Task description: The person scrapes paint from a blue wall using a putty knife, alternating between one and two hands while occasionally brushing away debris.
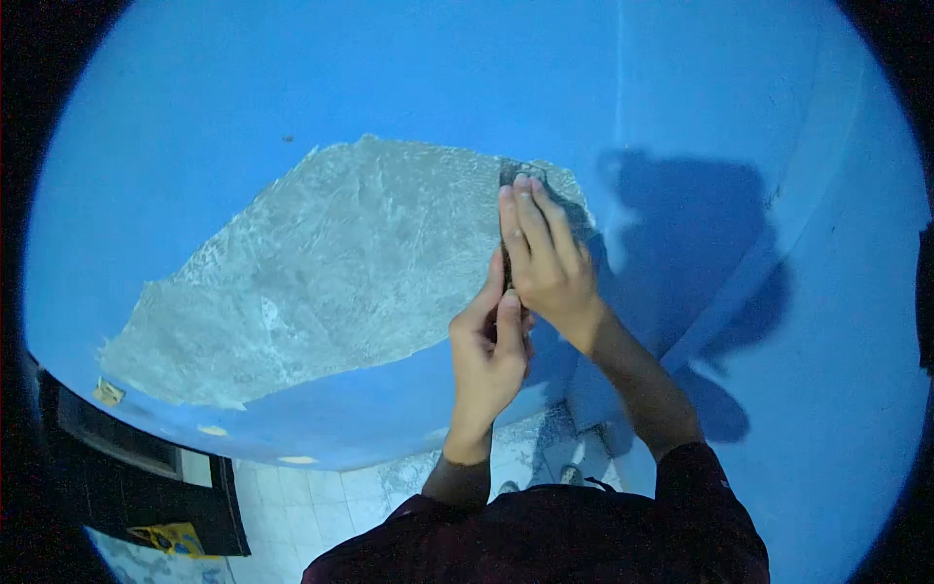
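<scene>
A large rough grey plaster patch spreads across a blue wall. Near its right end, a dark, narrow flat tool is against the patch; most of it is covered by my hands, so its exact kind does not show. My left hand grips the tool's lower end, thumb pointing up. Above it, my right hand lies over the tool with fingers stretched out and close together, pressing it toward the wall. The palm sides are hidden.
A wall corner runs down on the right, with my shadow on the blue paint. Below is a pale tiled floor, with my shoes partly visible. At lower left stand a dark piece of furniture and a yellow item.
</scene>
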Motion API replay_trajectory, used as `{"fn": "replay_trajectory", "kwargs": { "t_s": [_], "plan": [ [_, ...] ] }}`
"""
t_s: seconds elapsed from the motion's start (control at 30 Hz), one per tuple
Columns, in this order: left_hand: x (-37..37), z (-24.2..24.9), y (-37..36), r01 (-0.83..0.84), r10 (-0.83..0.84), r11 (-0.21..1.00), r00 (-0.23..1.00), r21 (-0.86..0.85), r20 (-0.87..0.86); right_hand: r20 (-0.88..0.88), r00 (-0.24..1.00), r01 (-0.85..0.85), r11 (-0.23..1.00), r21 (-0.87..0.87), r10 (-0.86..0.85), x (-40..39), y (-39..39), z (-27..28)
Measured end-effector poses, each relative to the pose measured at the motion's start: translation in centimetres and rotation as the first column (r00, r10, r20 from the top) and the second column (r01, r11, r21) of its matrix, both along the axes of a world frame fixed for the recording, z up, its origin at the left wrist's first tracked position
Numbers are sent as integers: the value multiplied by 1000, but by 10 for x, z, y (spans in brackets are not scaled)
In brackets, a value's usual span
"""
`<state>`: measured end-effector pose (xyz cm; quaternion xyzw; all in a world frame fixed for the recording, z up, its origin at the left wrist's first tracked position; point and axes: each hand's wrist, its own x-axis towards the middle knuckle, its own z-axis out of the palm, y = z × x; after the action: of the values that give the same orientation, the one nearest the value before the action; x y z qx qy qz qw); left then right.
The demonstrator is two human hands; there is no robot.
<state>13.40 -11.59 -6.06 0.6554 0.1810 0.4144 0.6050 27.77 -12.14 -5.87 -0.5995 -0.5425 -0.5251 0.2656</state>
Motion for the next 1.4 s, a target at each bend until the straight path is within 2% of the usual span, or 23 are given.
{"fn": "replay_trajectory", "kwargs": {
  "t_s": [0.03, 0.1, 0.13, 0.2, 0.3, 0.33, 0.37, 0.4, 0.57, 0.63, 0.67, 0.77, 0.8, 0.9, 0.93, 1.0, 1.07, 1.1, 1.17, 1.23, 1.4],
  "plan": [
    [5, -3, -3, 10, -10, 1000, 1000, 5, 2, 2, 1000, -3, 1000, 23, 3, 1, 2, -1],
    [24, -15, -16, -93, 92, 996, 994, 1, 64, -19, 999, -45, 999, 4, 45, 13, -7, 3],
    [37, -23, -19, -150, 137, 983, 983, 102, 125, -29, 993, -118, 993, -32, 117, 20, -13, 7],
    [39, -24, -23, -143, 131, 986, 983, 82, 132, -51, 978, -205, 978, -46, 203, 25, -15, 8],
    [23, -14, -12, -98, 96, 995, 990, 17, 106, -51, 991, -123, 992, 7, 124, 14, -6, 1],
    [14, -11, -2, -59, 59, 998, 997, 15, 42, -52, 992, -117, 993, 3, 117, 8, 0, -1],
    [8, -9, 4, -17, 17, 1000, 1000, 8, -21, -52, 997, -59, 998, 38, 61, 1, 6, -2],
    [7, -11, 9, -21, 21, 999, 1000, 28, -4, -50, 999, -2, 997, 74, 5, -1, 7, -4],
    [23, -18, 6, -58, 55, 996, 997, 70, 47, -58, 996, -58, 996, 72, 63, 5, 3, -3],
    [23, -19, 9, -23, 16, 995, 997, 100, 69, -49, 996, -68, 994, 83, 73, 8, 4, -4],
    [19, -18, 10, -27, 22, 996, 998, 87, 61, -93, 989, -108, 991, 83, 116, 7, 4, -5],
    [2, -9, 26, -7, 5, 990, 1000, 138, 15, -201, 974, -100, 995, 16, 101, -8, -7, -8],
    [-7, -8, 36, -23, 33, 987, 998, 162, -58, -252, 959, -133, 991, 13, 132, -16, -14, -15],
    [-27, 11, 64, 0, 71, 951, 973, 308, -219, -319, 934, -192, 979, -63, 162, -42, -33, -71],
    [-33, 19, 70, -1, 71, 952, 974, 307, -217, -375, 911, -231, 965, -125, 170, -51, -40, -91],
    [-43, 37, 80, 69, 85, 900, 941, 431, -329, -429, 886, -272, 945, -179, 174, -64, -51, -126],
    [-48, 55, 83, 101, 91, 883, 921, 458, -378, -534, 834, -317, 914, -252, 142, -72, -58, -154],
    [-50, 62, 85, 134, 98, 867, 899, 480, -427, -534, 833, -317, 915, -250, 142, -76, -61, -161],
    [-54, 72, 84, 158, 96, 828, 906, 539, -412, -655, 749, -358, 893, -272, 101, -83, -68, -176],
    [-56, 88, 77, 189, 110, 837, 861, 513, -497, -667, 737, -383, 879, -284, 105, -89, -73, -178],
    [-44, 100, 77, 234, 159, 785, 819, 573, -552, -698, 702, -442, 855, -272, 140, -108, -74, -187]
  ]
}}
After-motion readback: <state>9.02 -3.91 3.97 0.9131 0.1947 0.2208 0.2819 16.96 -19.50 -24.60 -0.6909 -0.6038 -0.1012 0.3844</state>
